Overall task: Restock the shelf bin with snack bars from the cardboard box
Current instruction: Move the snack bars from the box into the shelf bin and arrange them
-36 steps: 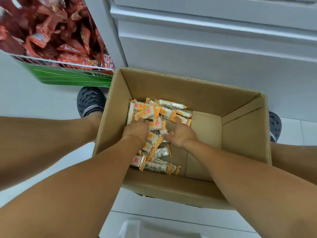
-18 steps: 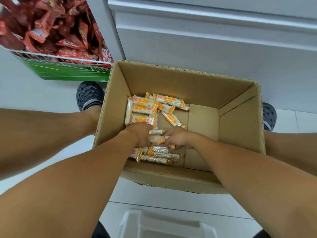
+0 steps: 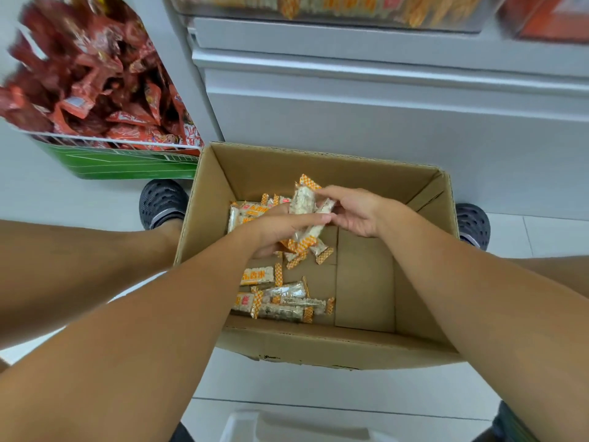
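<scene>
An open cardboard box (image 3: 360,346) stands on the floor between my feet. Loose snack bars (image 3: 277,295) in white and orange wrappers lie on its bottom at the left. My left hand (image 3: 274,231) and my right hand (image 3: 353,212) are raised above the box floor, closed together around a bunch of snack bars (image 3: 307,215) whose ends stick out above and below the fingers. The shelf bin (image 3: 334,11) with the same orange-and-white bars shows at the top edge of the view.
A green wire-rimmed bin (image 3: 127,161) full of red snack packets (image 3: 95,87) stands at the upper left. The white shelf base (image 3: 382,100) rises just behind the box. A white plastic object (image 3: 287,425) sits at the bottom edge. Dark shoes (image 3: 162,202) flank the box.
Both hands gathered bars on the box floor, then lifted up with a bunch held between them. The view tilted upward, bringing the shelf bin into sight.
</scene>
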Motion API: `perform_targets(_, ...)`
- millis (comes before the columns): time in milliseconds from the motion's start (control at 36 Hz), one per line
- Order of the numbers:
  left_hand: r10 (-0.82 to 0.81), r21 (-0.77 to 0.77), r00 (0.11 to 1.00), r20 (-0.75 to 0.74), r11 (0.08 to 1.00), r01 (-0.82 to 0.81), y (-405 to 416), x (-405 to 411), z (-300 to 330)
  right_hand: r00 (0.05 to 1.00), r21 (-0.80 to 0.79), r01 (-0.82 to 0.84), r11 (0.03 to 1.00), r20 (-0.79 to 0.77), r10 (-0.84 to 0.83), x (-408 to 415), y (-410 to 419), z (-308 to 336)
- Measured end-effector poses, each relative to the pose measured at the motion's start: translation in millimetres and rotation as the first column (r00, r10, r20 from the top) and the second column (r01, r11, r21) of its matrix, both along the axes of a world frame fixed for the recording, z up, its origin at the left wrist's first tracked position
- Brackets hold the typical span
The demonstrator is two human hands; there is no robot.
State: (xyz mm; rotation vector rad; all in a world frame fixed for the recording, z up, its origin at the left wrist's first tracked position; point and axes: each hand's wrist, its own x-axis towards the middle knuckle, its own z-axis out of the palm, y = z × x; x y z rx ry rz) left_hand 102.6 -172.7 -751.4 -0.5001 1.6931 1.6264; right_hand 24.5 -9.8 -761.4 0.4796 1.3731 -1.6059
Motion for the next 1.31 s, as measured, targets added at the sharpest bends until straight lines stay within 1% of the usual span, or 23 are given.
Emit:
perform_targets(111,0.06,0.011,0.996,-0.065,0.998,-0.06,-5.3,-11.8,35.3,0.997,-0.172,0.011,0.985,-0.071,-0.023,-4.6,1.2,39.9)
perform_targets(167,0.063,0.056,0.993,-0.096,0.997,-0.058,-9.7,-15.5,53.7,0.99,-0.228,-0.066,0.971,-0.135,0.036,-6.0,5.7,61.8)
perform_targets(194,0.064,0.068,0.991,-0.116,0.996,-0.056,-11.9,-16.2,63.0,0.978,-0.216,-0.13,0.968,-0.187,0.089,-6.5,8.4,71.3)
perform_targets(250,0.068,0.086,0.988,-0.139,0.995,-0.056,-16.7,-15.9,79.7,0.919,-0.098,-0.268,0.958,-0.324,0.224,-5.2,13.0,90.2)
perform_targets(333,0.021,0.156,0.986,-0.163,0.988,0.005,-21.0,-12.9,107.7,0.76,0.114,-0.382,0.917,-0.526,0.382,2.9,16.2,120.2)
perform_targets(361,0.002,0.175,0.986,-0.166,0.984,0.027,-21.3,-11.8,118.7,0.721,0.138,-0.387,0.912,-0.571,0.393,6.3,16.2,129.6)
perform_targets(417,-0.039,0.173,0.982,-0.185,0.982,0.072,-19.9,-10.2,142.0,0.711,0.066,-0.374,0.925,-0.621,0.332,12.6,16.4,148.9)
perform_targets(472,-0.076,0.111,0.969,-0.236,0.988,0.104,-19.8,-12.6,166.7,0.717,-0.032,-0.34,0.94,-0.656,0.237,15.7,16.6,171.2)
perform_targets(556,-0.112,0.015,0.941,-0.319,0.992,0.124,-24.6,-21.2,212.0,0.702,-0.105,-0.281,0.954,-0.7,0.13,14.4,17.4,215.2)
perform_targets(611,-0.204,-0.165,0.886,-0.416,0.975,0.147,-29.7,-26.4,248.6,0.698,-0.156,-0.238,0.959,-0.714,0.057,8.9,18.0,244.2)
perform_targets(667,-0.302,-0.367,0.777,-0.553,0.925,0.099,-32.7,-28.4,286.2,0.689,-0.192,-0.186,0.964,-0.725,-0.011,3.1,17.3,273.4)
perform_targets(694,-0.324,-0.421,0.711,-0.624,0.906,0.044,-33.9,-29.0,302.7,0.681,-0.2,-0.167,0.965,-0.731,-0.033,0.8,16.3,286.5)
perform_targets(750,-0.337,-0.446,0.591,-0.733,0.894,-0.044,-35.2,-30.4,330.9,0.673,-0.212,-0.148,0.966,-0.738,-0.059,-2.8,13.2,310.8)
perform_targets(806,-0.366,-0.48,0.51,-0.778,0.871,-0.107,-36.7,-35.9,349.0,0.653,-0.196,-0.152,0.969,-0.755,-0.05,-7.9,11.0,330.1)
perform_targets(861,-0.358,-0.472,0.484,-0.799,0.871,-0.134,-39.7,-44.7,358.2,0.587,-0.098,-0.168,0.981,-0.809,0.02,-17.4,10.5,344.5)
perform_targets(917,-0.291,-0.397,0.493,-0.82,0.91,-0.122,-43.5,-55.7,360.3,0.511,0.005,-0.168,0.986,-0.855,0.091,-30.7,11.4,355.0)
perform_targets(944,-0.261,-0.361,0.501,-0.825,0.926,-0.112,-45.5,-61.2,359.2,0.491,0.023,-0.173,0.985,-0.865,0.106,-38.6,11.6,358.7)
perform_targets(1028,-0.222,-0.312,0.494,-0.841,0.944,-0.108,-49.5,-82.2,350.4,0.46,0.04,-0.2,0.979,-0.878,0.13,-63.6,8.2,362.6)
perform_targets(1139,-0.252,-0.363,0.432,-0.866,0.911,-0.197,-54.2,-112.8,341.5,0.427,0.047,-0.205,0.978,-0.894,0.132,-94.1,-1.8,359.4)
perform_targets(1222,-0.162,-0.3,0.425,-0.89,0.911,-0.283,-67.9,-134.8,331.6,0.423,0.004,-0.177,0.984,-0.903,0.08,-118.7,-10.7,357.2)
perform_targets(1250,-0.175,-0.32,0.392,-0.903,0.884,-0.342,-73.1,-141.1,326.5,0.423,-0.024,-0.15,0.988,-0.905,0.042,-127.1,-14.6,356.1)
perform_targets(1278,-0.252,-0.394,0.356,-0.9,0.819,-0.416,-78.6,-146.3,322.1,0.423,-0.054,-0.114,0.992,-0.906,-0.001,-135.6,-18.5,355.4)
perform_targets(1306,-0.369,-0.498,0.34,-0.865,0.715,-0.491,-83.0,-150.2,317.7,0.424,-0.078,-0.08,0.994,-0.905,-0.037,-144.2,-22.8,353.9)
